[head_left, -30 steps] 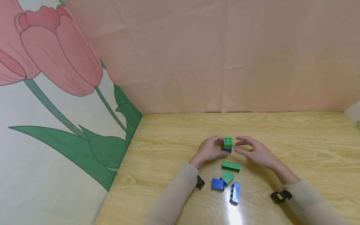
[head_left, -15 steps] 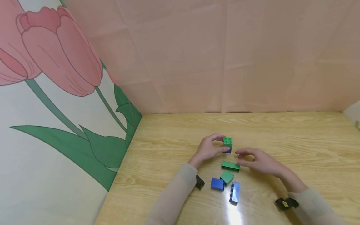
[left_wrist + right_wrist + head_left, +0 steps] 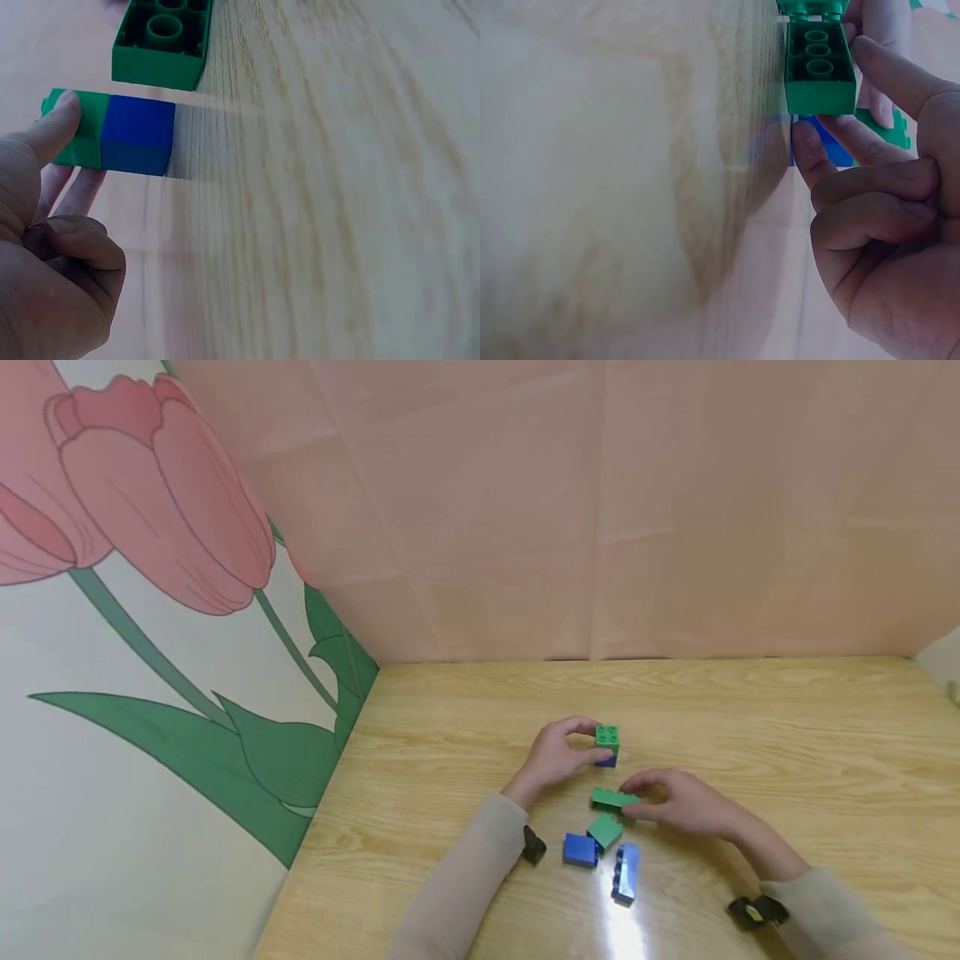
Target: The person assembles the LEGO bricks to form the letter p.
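Note:
My left hand (image 3: 555,756) pinches a small stack of toy building bricks, a green brick (image 3: 607,737) on top of a blue brick (image 3: 139,135). In the left wrist view its thumb lies on the green part, with fingers behind. My right hand (image 3: 693,806) pinches the right end of a long green brick (image 3: 611,800) lying on its side just nearer than the stack. The right wrist view shows the thumb on one side of this brick (image 3: 821,97) and the index finger on the other. Its hollow underside with round tubes faces that camera.
Nearer the person lie a smaller green brick (image 3: 606,832), a blue brick (image 3: 581,850) touching or close to it, and a long blue brick (image 3: 627,872). The wooden table (image 3: 450,718) meets a pink cloth backdrop (image 3: 480,527) behind and a tulip-printed panel (image 3: 165,760) at left.
My right hand has moved from beside the stack toward the person and its fingers have come onto the long green brick. The left thumb has closed onto the stack; the stack stays in place.

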Tool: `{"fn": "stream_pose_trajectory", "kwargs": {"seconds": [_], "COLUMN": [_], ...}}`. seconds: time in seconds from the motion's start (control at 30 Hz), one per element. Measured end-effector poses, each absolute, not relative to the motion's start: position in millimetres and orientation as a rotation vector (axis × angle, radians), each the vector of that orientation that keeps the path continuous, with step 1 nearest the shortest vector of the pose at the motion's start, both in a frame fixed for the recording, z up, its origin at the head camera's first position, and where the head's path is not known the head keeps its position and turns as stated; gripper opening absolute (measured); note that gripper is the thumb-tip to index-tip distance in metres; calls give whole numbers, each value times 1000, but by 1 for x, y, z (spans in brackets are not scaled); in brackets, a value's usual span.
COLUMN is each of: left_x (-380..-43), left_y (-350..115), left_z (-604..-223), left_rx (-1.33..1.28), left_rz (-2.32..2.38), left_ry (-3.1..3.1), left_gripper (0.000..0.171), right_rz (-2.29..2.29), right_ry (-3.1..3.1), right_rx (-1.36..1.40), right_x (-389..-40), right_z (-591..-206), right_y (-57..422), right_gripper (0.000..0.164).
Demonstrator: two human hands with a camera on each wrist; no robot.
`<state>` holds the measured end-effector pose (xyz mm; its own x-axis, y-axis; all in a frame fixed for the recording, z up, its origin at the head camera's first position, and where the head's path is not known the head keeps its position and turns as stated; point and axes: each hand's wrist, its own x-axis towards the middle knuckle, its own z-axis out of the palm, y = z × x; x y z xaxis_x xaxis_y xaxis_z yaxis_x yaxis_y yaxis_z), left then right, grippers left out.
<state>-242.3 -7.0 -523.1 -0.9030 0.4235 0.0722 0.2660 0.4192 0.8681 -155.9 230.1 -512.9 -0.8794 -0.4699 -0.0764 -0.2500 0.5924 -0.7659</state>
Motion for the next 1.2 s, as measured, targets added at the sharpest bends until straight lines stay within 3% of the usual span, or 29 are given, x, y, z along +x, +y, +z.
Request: {"fn": "stream_pose_trajectory", "kwargs": {"seconds": [1.2], "left_x": [-243], "left_y": [-7], "left_z": [-527], "left_rx": [625], "left_rz": [1522], "left_ry": [2512], "left_gripper": [40], "right_rz": [-1351], "right_ry": [2471], "right_rx": [-517], "right_x": [-155], "right_z": [-508], "right_y": [234], "right_gripper": [28]}}
